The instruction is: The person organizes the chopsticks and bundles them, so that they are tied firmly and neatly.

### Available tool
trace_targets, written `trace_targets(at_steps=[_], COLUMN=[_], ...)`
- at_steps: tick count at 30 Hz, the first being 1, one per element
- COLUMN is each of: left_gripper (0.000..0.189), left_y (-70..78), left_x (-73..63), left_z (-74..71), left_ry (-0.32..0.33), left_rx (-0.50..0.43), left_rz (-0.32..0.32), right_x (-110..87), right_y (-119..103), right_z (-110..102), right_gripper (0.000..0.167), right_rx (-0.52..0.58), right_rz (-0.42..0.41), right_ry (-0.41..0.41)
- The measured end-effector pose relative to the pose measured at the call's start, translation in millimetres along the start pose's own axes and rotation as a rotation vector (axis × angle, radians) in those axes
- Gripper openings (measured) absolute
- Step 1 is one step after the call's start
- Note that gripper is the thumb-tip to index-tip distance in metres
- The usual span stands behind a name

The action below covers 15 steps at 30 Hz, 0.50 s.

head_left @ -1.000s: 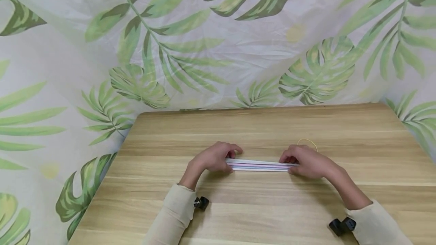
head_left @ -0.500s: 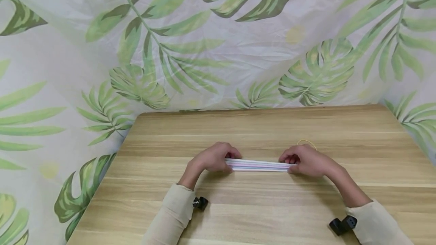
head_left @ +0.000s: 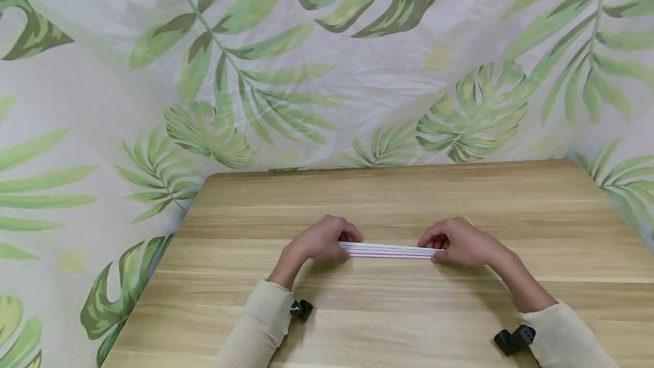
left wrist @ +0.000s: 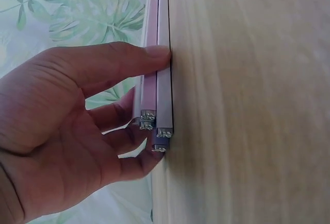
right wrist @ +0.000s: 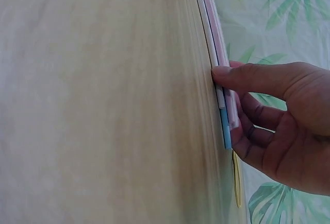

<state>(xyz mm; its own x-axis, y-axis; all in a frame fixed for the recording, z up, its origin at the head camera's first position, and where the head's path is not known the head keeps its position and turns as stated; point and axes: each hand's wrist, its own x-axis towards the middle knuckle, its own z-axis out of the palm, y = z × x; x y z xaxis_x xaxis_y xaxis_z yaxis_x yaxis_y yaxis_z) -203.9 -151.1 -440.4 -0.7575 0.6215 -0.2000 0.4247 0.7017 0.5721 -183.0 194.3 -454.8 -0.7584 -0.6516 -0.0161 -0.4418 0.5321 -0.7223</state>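
We see the left hand (head_left: 323,237) pinching one end of a bundle of slim strips (head_left: 388,251): its left thumb (left wrist: 118,64) presses across the near side, while the fingers (left wrist: 135,167) curl in behind. Our right hand (head_left: 462,242) grips the other end in the same manner, the right thumb (right wrist: 263,78) on the near face and bent fingers at the back. Between the two hands the bundle runs nearly level, side to side, low at the tabletop; we cannot tell whether it touches the wood.

At the left end we make out a pink strip (left wrist: 149,90), a pale strip (left wrist: 164,95) and a dark strip (left wrist: 161,144), their silvery ends uneven. At the right end a blue strip (right wrist: 225,128) juts beyond its neighbours.

Just beyond the right hand, and partly hidden by it, lies a thin yellow loop (head_left: 458,215).

Farther out, beige sleeves (head_left: 261,317) cover both forearms, and each bears a small black device (head_left: 513,339) on its inner side. Beneath everything we have a wood-grained table (head_left: 357,311), and past its far edge hangs a pale cloth (head_left: 383,84) printed with green leaves.
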Motion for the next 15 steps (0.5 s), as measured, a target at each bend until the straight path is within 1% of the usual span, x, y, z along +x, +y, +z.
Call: trace_targets(at_steps=[5,7,11,15], left_gripper=[0.029,0.028,0.025,0.024], left_y=[1.8,2.2,3.2,4.4], left_x=[0.0,0.1,-0.2,-0.3], left_z=[1.0,1.2,1.6,0.8], left_ry=[0.010,0.014,0.009,-0.009], left_rx=[0.041,0.053,0.074,0.100], left_rz=[0.033,0.036,0.020,0.021], right_x=[-1.1,-1.3,-1.0,-1.0], right_y=[-0.1,-0.5,-2.1,-4.4], right_z=[0.9,1.3,2.1,2.0], right_gripper=[0.020,0.020,0.020,0.019], right_rx=[-0.018,-0.031,-0.052,-0.065], right_rz=[-0.001,0.000,-0.004,-0.008], right_ry=[0.010,0.016,0.025,0.029])
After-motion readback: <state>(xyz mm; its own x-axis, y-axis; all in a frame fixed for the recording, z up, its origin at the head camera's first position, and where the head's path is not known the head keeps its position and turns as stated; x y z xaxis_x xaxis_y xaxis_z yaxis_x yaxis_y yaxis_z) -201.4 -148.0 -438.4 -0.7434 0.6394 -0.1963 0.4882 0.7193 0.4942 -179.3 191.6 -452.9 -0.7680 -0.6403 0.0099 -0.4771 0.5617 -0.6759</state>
